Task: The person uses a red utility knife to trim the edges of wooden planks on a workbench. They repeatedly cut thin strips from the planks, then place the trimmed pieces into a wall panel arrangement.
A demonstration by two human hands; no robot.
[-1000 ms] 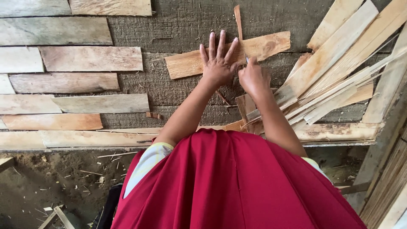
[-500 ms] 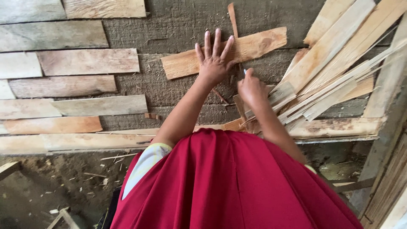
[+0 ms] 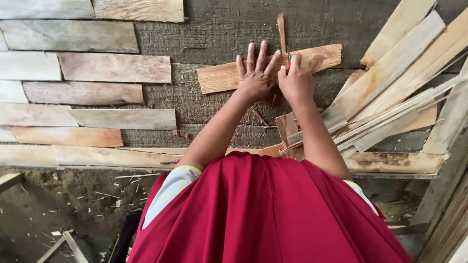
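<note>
— Where are the two hands?

— Both rest on a wood slat lying across the grey, rough counter. The left hand lies flat on the slat, palm down, fingers spread wide and gripping nothing.

— And the right hand?

— The right hand is curled closed just beside the left, pinching a small red tool whose tip meets the slat's upper face. What kind of tool it is, I cannot tell; only a bit of red shows.

— Anything else on that slat?

— A thin wood strip stands up from it, running away from the hands.

— What surrounds them?

— To the left, rows of laid slats sit side by side on the counter. To the right, a loose pile of long slats leans at angles. Red cloth fills the lower view.
</note>
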